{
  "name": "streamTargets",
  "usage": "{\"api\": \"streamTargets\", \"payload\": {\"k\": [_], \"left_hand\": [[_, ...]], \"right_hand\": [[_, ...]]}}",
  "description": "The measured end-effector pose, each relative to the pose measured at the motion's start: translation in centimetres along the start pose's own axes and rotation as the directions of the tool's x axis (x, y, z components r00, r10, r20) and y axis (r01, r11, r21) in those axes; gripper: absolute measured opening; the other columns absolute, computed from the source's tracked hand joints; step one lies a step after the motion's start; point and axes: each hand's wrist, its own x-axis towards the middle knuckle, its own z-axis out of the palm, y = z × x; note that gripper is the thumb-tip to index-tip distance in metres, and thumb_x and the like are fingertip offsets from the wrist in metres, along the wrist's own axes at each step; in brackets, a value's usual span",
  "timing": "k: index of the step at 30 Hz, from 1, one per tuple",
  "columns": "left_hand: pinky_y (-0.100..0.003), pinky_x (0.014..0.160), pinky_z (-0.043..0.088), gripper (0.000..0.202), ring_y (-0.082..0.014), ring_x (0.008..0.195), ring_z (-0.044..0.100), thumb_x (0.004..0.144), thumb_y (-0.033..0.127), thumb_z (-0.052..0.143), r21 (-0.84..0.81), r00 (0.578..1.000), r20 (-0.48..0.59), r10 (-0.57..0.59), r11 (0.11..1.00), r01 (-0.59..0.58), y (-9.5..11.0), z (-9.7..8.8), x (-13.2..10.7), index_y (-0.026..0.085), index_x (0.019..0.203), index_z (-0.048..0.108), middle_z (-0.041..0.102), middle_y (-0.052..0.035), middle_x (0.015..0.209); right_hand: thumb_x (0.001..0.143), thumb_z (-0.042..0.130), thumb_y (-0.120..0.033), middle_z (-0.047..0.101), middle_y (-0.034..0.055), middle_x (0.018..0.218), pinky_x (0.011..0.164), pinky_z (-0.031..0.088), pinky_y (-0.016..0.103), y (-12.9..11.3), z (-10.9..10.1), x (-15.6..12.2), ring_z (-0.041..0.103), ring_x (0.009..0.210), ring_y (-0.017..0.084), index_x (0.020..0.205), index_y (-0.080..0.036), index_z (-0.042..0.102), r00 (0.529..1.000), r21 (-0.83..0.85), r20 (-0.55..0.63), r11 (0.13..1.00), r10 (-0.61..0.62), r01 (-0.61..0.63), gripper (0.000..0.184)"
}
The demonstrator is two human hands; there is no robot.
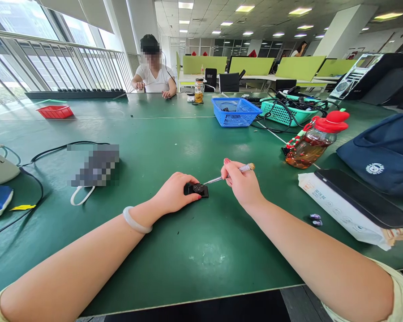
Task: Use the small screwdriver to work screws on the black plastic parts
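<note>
My left hand is closed on a small black rectangular part lying on the green table, thumb at its near edge and fingers at its far side. A round black piece sits on top of that part; its finer details are too small to make out. In my right hand is a slim screwdriver, pinched between thumb and fingers. Its shaft slants down to the left, and the tip reaches the black part. The handle end sticks out to the right of the hand.
Right of my hands are a red-capped bottle, a white package under a black case, and a navy bag. Baskets stand farther back. A phone-like device lies left. A person sits across the table.
</note>
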Motion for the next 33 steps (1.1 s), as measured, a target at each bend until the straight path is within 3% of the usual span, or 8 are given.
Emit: {"api": "streamTargets", "payload": {"k": [9, 33], "left_hand": [[-0.043, 0.095, 0.049, 0.03, -0.0287, 0.106, 0.059, 0.078, 0.04, 0.071, 0.003, 1.0, 0.009, -0.01, 1.0, 0.01, 0.1, -0.1, 0.0, 0.024, 0.102, 0.069, 0.071, -0.0039, 0.103], [-0.041, 0.093, 0.05, 0.03, -0.0269, 0.102, 0.059, 0.077, 0.042, 0.07, 0.018, 1.0, 0.007, -0.013, 1.0, 0.012, 0.2, -0.1, 0.0, 0.024, 0.102, 0.069, 0.072, -0.0027, 0.101]], "right_hand": [[0.079, 0.053, -0.025, 0.03, -0.0079, 0.05, 0.044, 0.019, 0.025, 0.9, -0.2, 0.8, 0.025, 0.045, 0.008, 0.065, -0.023, 0.045, 0.998, 0.115, 0.021, 0.991, 0.067, -0.069, 0.016], [0.071, 0.057, -0.027, 0.034, -0.0088, 0.045, 0.042, 0.017, 0.023, 2.3, -0.7, 2.0, 0.025, 0.039, 0.005, 0.059, -0.021, 0.046, 0.993, 0.317, 0.088, 0.943, 0.074, -0.098, 0.017]]}}
